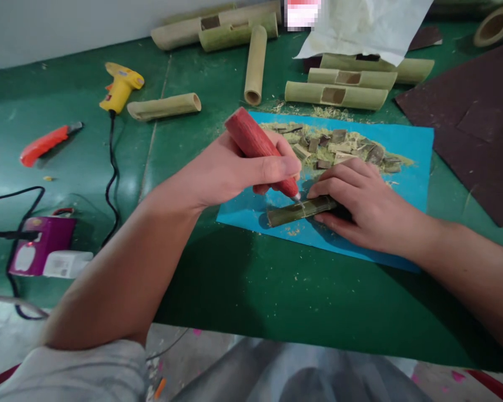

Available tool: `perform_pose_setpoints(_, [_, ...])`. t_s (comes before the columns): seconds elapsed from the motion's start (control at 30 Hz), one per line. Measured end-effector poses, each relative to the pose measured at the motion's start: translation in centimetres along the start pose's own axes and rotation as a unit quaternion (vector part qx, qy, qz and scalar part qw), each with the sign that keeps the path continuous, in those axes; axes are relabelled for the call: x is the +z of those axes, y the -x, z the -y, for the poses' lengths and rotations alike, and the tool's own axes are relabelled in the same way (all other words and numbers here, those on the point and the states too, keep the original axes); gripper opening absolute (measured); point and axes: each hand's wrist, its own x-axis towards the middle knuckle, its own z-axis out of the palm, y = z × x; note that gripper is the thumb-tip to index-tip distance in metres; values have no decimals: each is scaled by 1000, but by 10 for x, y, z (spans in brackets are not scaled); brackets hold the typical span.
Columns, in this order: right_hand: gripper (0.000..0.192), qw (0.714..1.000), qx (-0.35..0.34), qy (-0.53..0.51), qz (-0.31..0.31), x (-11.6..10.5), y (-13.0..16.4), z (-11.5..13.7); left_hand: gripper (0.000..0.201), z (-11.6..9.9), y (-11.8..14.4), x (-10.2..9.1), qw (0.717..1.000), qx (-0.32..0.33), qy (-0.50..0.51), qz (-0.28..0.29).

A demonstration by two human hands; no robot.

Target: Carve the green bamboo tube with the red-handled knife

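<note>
My left hand point(243, 167) grips a carving tool point(257, 139) by its thick red wooden handle. The tool's narrow metal tip touches a short dark green bamboo piece point(285, 214) or sits just above it; I cannot tell which. A pale line crosses the bamboo near that tip. My right hand point(356, 204) is wrapped over the other end of the bamboo and hides it. Both hands are above a blue sheet point(414, 206), which lies under the bamboo. Behind them, a heap of bamboo chips and sawdust point(339, 146) covers the sheet's far part.
Bamboo tubes with cut windows point(360, 96) lie behind the sheet. A yellow glue gun point(120, 86), a red utility knife point(46, 146) and a purple power adapter point(46, 243) with cords are at left. A dark brown board point(473, 123) is on the right.
</note>
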Motion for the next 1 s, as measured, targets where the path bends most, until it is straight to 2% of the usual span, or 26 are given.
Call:
perform_pose_setpoints(0.1, [18, 1000, 4, -2, 3, -1, 0, 0, 44, -2, 0, 1, 1000, -3, 11, 1])
perform_pose_setpoints(0.23, [20, 1000, 2, 3, 6, 0, 0, -1, 23, -2, -1, 2, 1000, -10, 9, -4])
perform_pose_setpoints(0.33, [19, 1000, 1, 7, 7, 1, 0, -1, 13, -2, -1, 3, 1000, 9, -1, -7])
perform_pose_setpoints(0.5, [19, 1000, -6, 1, 6, 1, -1, -1, 23, -9, -2, 9, 999, 8, -41, -15])
perform_pose_setpoints(0.67, [15, 999, -26, -17, 9, 0, -4, -5, 20, -15, -5, 26, 995, 4, -59, -76])
perform_pose_setpoints(0.77, [15, 999, -44, -29, 3, 1, -4, -8, 25, -16, -7, 36, 994, 5, -72, -80])
perform_pose_setpoints(0.87, [15, 998, -46, -43, -10, 3, -4, -8, 31, -14, -7, 43, 992, 23, -98, -80])
perform_pose_setpoints(1.0, [16, 999, -31, -45, 1, 3, -4, -8, 21, -5, -1, 41, 992, 73, -72, -77])
